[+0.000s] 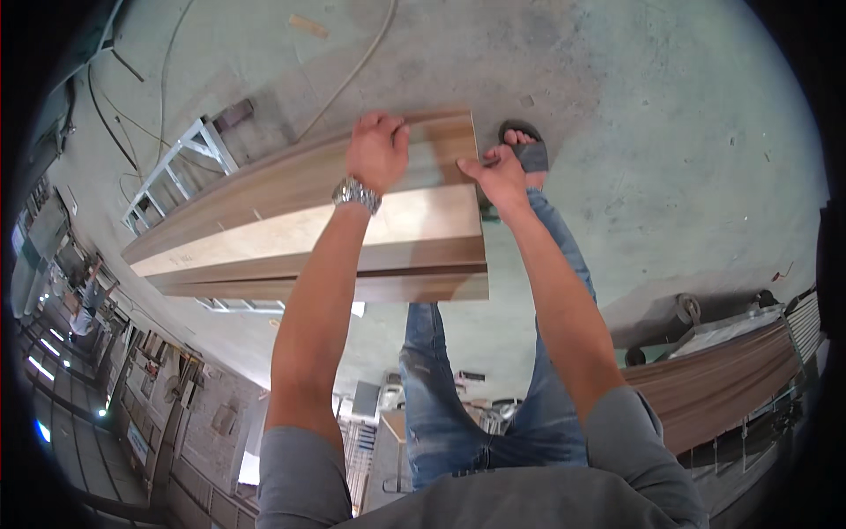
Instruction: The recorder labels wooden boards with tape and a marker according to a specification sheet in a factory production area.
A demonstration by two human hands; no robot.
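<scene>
A long brown wood-grain board (300, 183) lies across in front of me, its right end near my feet. My left hand (379, 152), with a metal watch at the wrist, is closed over its far edge, fingers curled and thumb on top. At the right end my right hand (499, 175) pinches the board's edge, thumb on the upper face and the other fingers partly hidden. Nearer to me run a pale bare-wood strip (388, 219) and more brown boards (423, 256), stacked with a dark gap between them.
A silver metal trestle (181, 172) stands by the boards' far left side. A hose (357, 66) trails over the floor beyond. At the right lies a stack of brown panels (723, 388). My sandalled foot (526, 148) is beside the boards' end. Another person (85, 309) is far left.
</scene>
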